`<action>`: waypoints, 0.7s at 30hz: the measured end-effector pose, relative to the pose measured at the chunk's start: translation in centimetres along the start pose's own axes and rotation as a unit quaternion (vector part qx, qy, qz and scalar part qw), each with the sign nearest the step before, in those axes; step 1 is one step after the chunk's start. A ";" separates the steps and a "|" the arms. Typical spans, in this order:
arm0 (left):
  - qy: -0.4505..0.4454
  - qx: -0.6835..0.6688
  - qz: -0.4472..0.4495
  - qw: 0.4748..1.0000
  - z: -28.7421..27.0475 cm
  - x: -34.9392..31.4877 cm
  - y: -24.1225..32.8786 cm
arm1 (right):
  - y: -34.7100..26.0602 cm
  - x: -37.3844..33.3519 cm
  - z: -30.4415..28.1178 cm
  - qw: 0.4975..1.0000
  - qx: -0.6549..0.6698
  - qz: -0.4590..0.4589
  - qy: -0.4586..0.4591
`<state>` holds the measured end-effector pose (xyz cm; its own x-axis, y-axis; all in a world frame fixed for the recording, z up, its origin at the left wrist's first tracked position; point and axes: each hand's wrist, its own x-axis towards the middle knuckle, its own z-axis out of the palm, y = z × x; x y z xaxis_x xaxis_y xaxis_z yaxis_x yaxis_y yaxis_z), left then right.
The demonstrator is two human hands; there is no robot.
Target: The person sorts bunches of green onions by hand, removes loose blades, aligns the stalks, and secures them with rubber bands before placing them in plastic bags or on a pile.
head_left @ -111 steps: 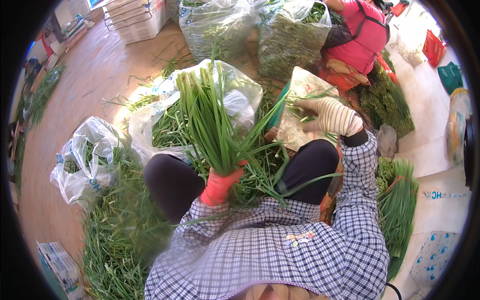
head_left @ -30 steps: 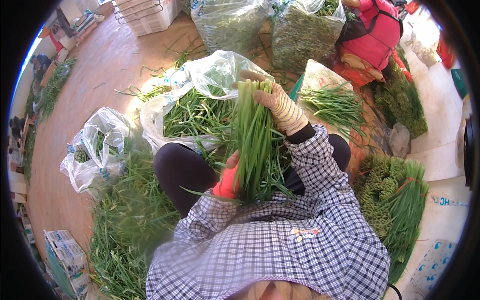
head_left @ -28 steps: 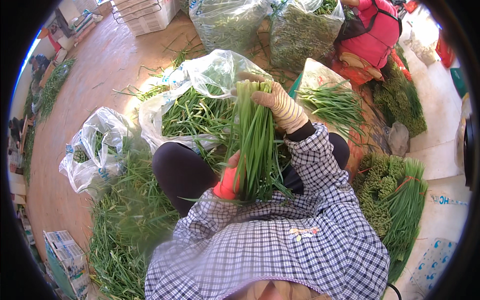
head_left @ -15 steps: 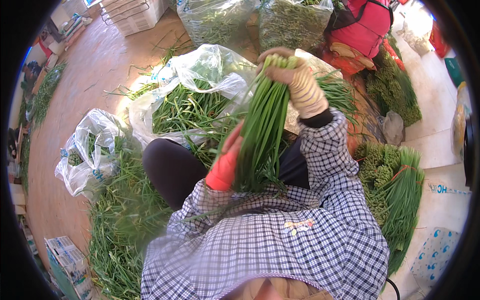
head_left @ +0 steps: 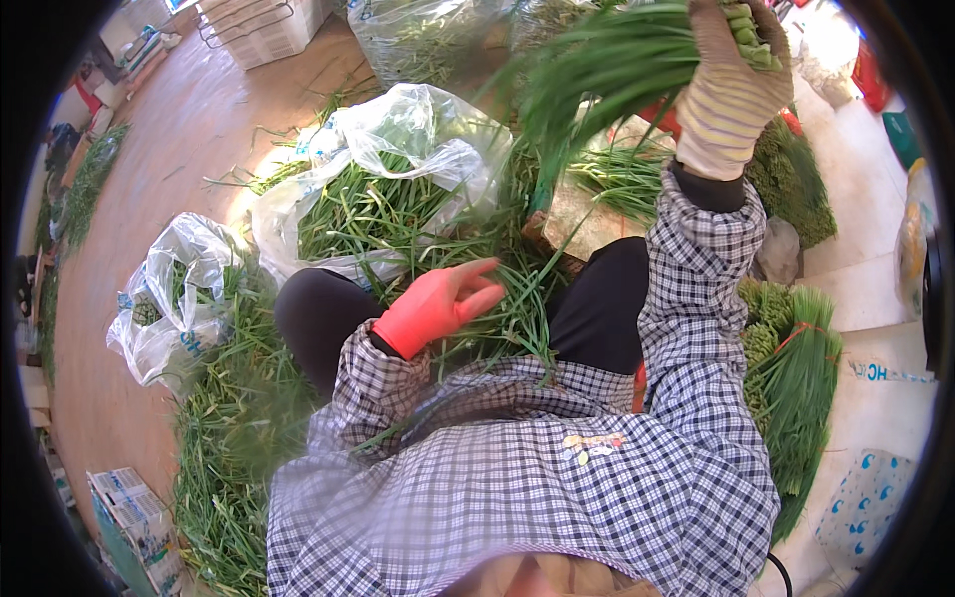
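Note:
My right hand [head_left: 731, 99], in a cream and brown striped glove, is raised at the upper right. It grips a thick bunch of chives [head_left: 612, 65] by the pale cut ends, and the long green leaves stream left, blurred by motion. My left hand [head_left: 433, 306], in a red glove, hovers over my lap with fingers apart and nothing held. Loose chives [head_left: 517, 303] lie beside it between my knees. More chives [head_left: 622, 179] rest on a pale block [head_left: 582, 219] beyond my right knee.
Open plastic bags of chives stand ahead [head_left: 288, 219] and at the left [head_left: 139, 348]. Loose greens [head_left: 229, 488] heap at my left. On my right lie stacked bundles [head_left: 801, 388], one tied with a red band. A white crate [head_left: 264, 40] stands at the back.
My right hand has lifted the bunch up and to the right, swinging its leaves leftward. My left hand has come away from the leaves and now shows over my lap with spread fingers.

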<state>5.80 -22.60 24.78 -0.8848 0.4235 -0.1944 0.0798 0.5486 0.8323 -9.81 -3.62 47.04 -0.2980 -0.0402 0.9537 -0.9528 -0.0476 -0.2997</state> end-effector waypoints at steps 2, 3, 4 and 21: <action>-0.069 -0.431 0.135 0.889 -0.2 0.3 0.4 | -0.4 -2.3 2.5 0.998 0.023 -0.017 -0.053; -0.091 -0.584 0.226 0.774 1.1 1.1 0.2 | -0.7 -4.5 3.7 0.991 0.052 0.026 -0.118; -0.089 -0.586 0.226 0.773 1.5 2.2 0.5 | -0.1 -6.2 4.6 0.971 -0.087 -0.063 -0.211; 0.075 -0.892 0.125 0.428 9.6 9.5 -8.3 | -1.3 -22.8 1.7 0.771 -0.177 0.538 -0.290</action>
<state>1.10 -16.21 11.07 -0.9812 0.1836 -0.0593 -0.1784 -0.9803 -0.0843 -1.69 -4.33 25.64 -0.9494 -0.3109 -0.0451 -0.1576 0.5955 -0.7877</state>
